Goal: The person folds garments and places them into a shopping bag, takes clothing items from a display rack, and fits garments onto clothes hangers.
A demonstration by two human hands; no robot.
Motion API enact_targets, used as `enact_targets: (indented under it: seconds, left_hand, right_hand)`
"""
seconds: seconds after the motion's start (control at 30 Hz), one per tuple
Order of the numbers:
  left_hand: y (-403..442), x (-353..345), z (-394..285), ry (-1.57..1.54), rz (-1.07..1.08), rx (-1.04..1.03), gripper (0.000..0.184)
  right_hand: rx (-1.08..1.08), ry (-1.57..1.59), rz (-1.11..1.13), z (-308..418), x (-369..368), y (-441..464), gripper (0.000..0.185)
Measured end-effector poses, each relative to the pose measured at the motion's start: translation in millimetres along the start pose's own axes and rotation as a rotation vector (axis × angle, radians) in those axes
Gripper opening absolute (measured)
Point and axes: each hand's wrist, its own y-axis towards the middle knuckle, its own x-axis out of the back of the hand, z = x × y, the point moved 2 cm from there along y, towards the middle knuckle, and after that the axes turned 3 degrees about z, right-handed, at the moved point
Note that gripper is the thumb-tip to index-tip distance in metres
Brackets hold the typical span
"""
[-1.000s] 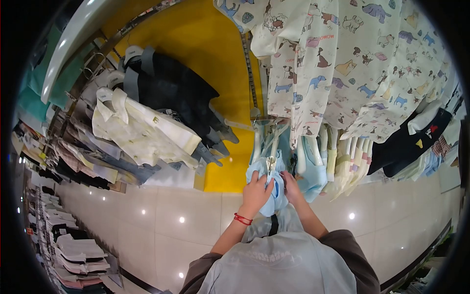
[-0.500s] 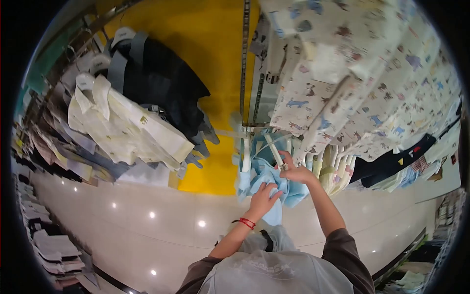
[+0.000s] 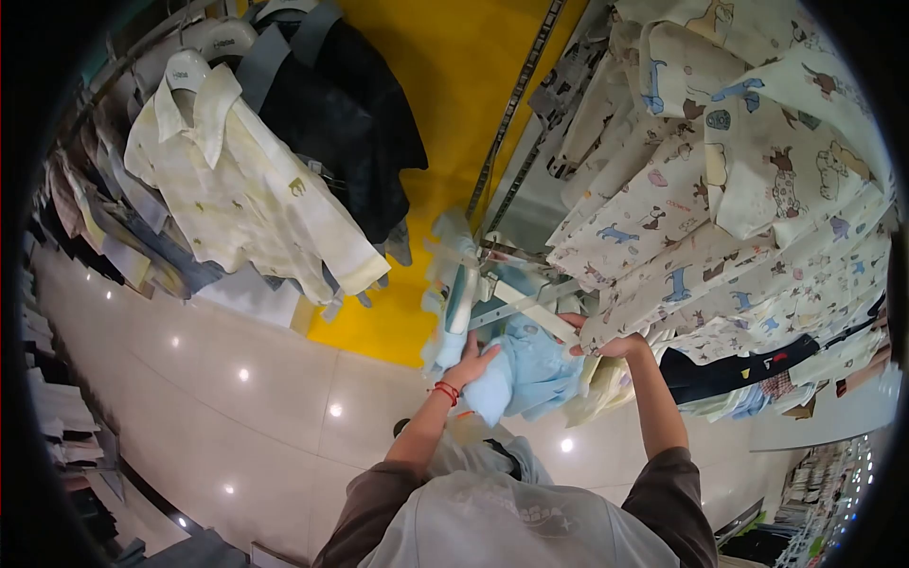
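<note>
Light blue garments (image 3: 530, 364) hang from a rack at the centre, several close together. My left hand (image 3: 471, 365), with a red bracelet at the wrist, rests with fingers apart between a blue garment on the left and the bunched blue cloth. A white hanger (image 3: 532, 308) slants down to the right toward my right hand (image 3: 606, 345). The fingers of my right hand are bent round the hanger's lower right end, beside the hem of the animal-print garments (image 3: 682, 227). Part of that hand is hidden by cloth.
A pale yellow shirt (image 3: 237, 180) and dark garments (image 3: 355, 123) hang at the upper left before a yellow panel (image 3: 454, 95). At the right hangs a navy garment (image 3: 739, 367). Folded clothes (image 3: 62, 402) lie at the left edge, above the tiled floor (image 3: 284, 379).
The view has shifted and turned. My hands are farther apart: the left has moved off the blue cloth's front to its left side, and the right holds the hanger out to the right.
</note>
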Motion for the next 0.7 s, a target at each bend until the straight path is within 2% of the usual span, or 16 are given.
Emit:
enact_targets:
  seconds: [0.17, 0.2, 0.3, 0.33, 0.43, 0.47, 0.7]
  left_hand:
    - [34, -1, -30, 0.058, -0.037, -0.247, 0.097]
    - [34, -1, -45, 0.044, 0.004, -0.171, 0.096]
    - [57, -7, -51, 0.299, 0.243, 0.007, 0.094]
    - [59, -8, -60, 0.286, 0.292, -0.015, 0.091]
    - [60, -6, -81, 0.251, 0.443, -0.079, 0.084]
    - [58, -5, -86, 0.237, 0.492, -0.093, 0.083]
    - [70, -16, -59, 0.179, 0.673, -0.071, 0.079]
  right_hand:
    - [0.007, -0.039, -0.018, 11, -2, -5, 0.063]
    - [0.058, 0.124, 0.126, 15, -5, -1, 0.065]
    - [-0.005, 0.324, 0.149, 8, -9, -1, 0.065]
    - [-0.002, 0.29, 0.165, 4, -9, 0, 0.057]
    - [-0.044, 0.153, 0.126, 5, -5, 0, 0.08]
    - [-0.056, 0.117, 0.138, 8, -4, 0, 0.081]
    - [-0.028, 0.185, 0.15, -21, 13, 1, 0.075]
